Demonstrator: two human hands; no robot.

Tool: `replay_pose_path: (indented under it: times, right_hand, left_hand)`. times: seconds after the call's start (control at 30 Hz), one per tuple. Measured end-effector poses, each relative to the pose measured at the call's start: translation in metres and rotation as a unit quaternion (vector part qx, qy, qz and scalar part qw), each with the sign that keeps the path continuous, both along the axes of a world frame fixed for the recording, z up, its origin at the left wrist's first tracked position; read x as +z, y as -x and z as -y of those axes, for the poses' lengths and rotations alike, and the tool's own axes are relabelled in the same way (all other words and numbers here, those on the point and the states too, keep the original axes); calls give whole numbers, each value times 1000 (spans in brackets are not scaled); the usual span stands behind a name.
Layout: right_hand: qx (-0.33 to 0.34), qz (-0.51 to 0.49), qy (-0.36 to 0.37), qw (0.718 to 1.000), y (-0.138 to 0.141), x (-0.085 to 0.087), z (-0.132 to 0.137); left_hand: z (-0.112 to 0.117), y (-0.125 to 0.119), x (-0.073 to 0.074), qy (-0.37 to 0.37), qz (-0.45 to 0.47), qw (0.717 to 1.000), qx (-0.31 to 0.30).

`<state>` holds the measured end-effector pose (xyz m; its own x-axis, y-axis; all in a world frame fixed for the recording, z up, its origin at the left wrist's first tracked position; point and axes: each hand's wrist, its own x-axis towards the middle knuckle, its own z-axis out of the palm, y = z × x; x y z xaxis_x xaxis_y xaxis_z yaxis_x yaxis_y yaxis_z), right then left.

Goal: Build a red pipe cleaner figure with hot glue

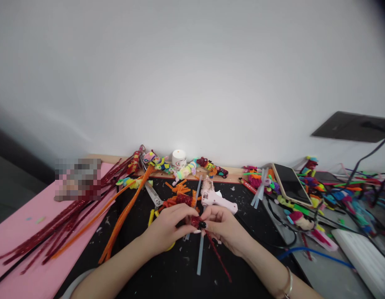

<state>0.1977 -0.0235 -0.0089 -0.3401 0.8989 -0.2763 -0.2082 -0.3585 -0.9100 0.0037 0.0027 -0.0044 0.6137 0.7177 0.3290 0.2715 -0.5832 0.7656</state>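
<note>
My left hand (172, 226) and my right hand (228, 230) meet over the black mat (167, 274). Between their fingertips they pinch a small bundle of dark red, glittery pipe cleaner (197, 221). One loose red end (220, 258) trails down to the right. Just behind my fingers lies a pale pink glue gun (222, 202). A translucent glue stick (200, 255) rests below my hands. Cut orange pipe cleaner pieces (180, 189) and a pair of scissors (153, 194) lie beyond my left hand.
Long red pipe cleaners (67, 214) and orange ones (127, 216) stretch across the left side over a pink surface (20, 245). At the back stands a white paper cup (179, 160). A phone (292, 185), a white keyboard (364, 257) and colourful pipe cleaner figures (300, 219) crowd the right.
</note>
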Motion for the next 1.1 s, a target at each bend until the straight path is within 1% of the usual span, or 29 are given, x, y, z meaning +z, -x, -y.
replay_pose_path:
  times: [0.1,0.17,0.27,0.33,0.5,0.6,0.73,0.83,0.93,1.1]
  right_hand:
    - [-11,8,-13,1000,0,-1,0]
    - [-23,19,-16,999,0,-2,-1]
    - [-39,16,-23,999,1,-2,-2]
    - [-46,-1,-28,999,1,-1,-3]
    - [-43,-72,-29,996,-1,3,-3]
    - [-37,-105,-30,993,-1,5,0]
    - [-65,-81,-52,993,1,4,4]
    - [-97,-58,-60,992,3,2,5]
    - [-131,-43,-52,989,4,1,4]
    - [-142,-37,-55,988,4,1,4]
  left_hand:
    - [2,-4,-1,94,53,993,40]
    - [4,-8,-2,166,97,980,48]
    - [4,-13,-3,268,164,948,44]
    - [4,-15,-3,321,206,923,48]
    - [1,-16,-3,400,288,867,77]
    - [1,-15,-4,436,303,842,88]
    - [4,-16,-3,459,301,830,102]
    - [5,-17,-3,468,298,826,98]
    - [5,-17,-4,464,291,830,104]
    - [4,-16,-6,453,311,830,95]
